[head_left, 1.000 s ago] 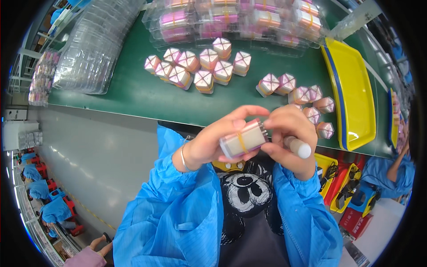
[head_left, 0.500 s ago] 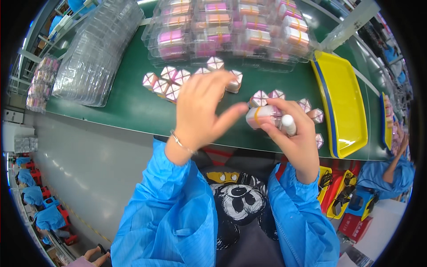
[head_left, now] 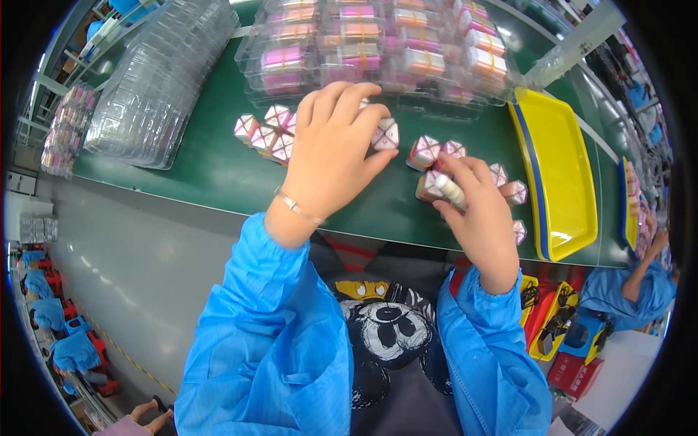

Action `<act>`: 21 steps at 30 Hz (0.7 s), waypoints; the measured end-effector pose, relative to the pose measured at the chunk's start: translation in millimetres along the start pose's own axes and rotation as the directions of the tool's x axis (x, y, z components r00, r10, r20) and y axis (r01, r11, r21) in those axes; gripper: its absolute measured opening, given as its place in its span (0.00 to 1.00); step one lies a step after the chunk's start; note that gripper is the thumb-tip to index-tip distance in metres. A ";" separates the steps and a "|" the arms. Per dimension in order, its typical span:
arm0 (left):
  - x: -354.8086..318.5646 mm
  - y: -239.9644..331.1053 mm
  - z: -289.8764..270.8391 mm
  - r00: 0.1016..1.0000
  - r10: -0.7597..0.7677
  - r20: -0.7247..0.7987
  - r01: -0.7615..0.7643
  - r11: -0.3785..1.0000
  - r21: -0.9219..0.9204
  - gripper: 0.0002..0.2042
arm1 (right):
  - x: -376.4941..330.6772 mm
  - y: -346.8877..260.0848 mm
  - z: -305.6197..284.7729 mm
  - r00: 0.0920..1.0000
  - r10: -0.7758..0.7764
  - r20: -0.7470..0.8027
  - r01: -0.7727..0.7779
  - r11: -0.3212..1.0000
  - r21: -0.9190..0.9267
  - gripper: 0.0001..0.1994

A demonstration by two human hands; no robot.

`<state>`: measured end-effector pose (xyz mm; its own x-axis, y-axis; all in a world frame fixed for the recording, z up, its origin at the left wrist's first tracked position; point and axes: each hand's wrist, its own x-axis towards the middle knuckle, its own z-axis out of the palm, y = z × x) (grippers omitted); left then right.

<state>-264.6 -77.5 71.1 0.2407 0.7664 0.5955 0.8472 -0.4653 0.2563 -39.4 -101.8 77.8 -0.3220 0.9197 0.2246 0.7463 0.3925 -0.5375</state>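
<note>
My left hand [head_left: 331, 138], with a thin bracelet at the wrist, reaches over a group of small six-sided bundles. Its curled fingers and thumb close round one hexagonal bundle [head_left: 386, 135] with a white-and-pink top of triangles; the palm hides part of the group. To the left, more hexagonal bundles [head_left: 266, 136] stand packed together. My right hand [head_left: 476, 207] pinches a small white cylinder [head_left: 450, 190], its fingers at a bundle [head_left: 427, 186] standing on the green table. Two more bundles [head_left: 424, 151] stand just behind that one.
Clear plastic trays holding banded pink, white and orange blocks [head_left: 360, 54] are stacked at the back. Nested clear trays [head_left: 156, 87] rise at left. A yellow tray [head_left: 560, 174] lies at right on the green table [head_left: 211, 171], beyond a few loose bundles [head_left: 515, 192].
My right hand has lowered the banded bundle, which now stands upright beside the others, keeping the white cylinder. My left hand has shifted slightly right, its fingers curling round a bundle.
</note>
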 end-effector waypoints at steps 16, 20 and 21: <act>-78.9 29.6 47.5 0.945 -0.269 0.185 0.325 0.718 -0.615 0.22 | 18.0 -30.1 10.6 0.904 -0.028 -0.427 0.409 0.348 0.844 0.19; -76.7 31.4 44.1 0.932 -0.290 0.218 0.362 0.700 -0.616 0.22 | 26.1 -32.0 27.5 0.956 -0.098 -0.277 0.293 0.247 0.924 0.17; -76.8 31.5 43.7 0.932 -0.291 0.216 0.362 0.697 -0.619 0.22 | 27.6 -31.7 31.1 0.960 -0.106 -0.259 0.277 0.233 0.932 0.16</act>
<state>-235.7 -131.6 0.2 0.0797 0.9455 0.3159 0.3849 -0.3215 0.8651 -90.0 -89.0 75.8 -0.2373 0.8428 0.4830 -0.4585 0.3412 -0.8206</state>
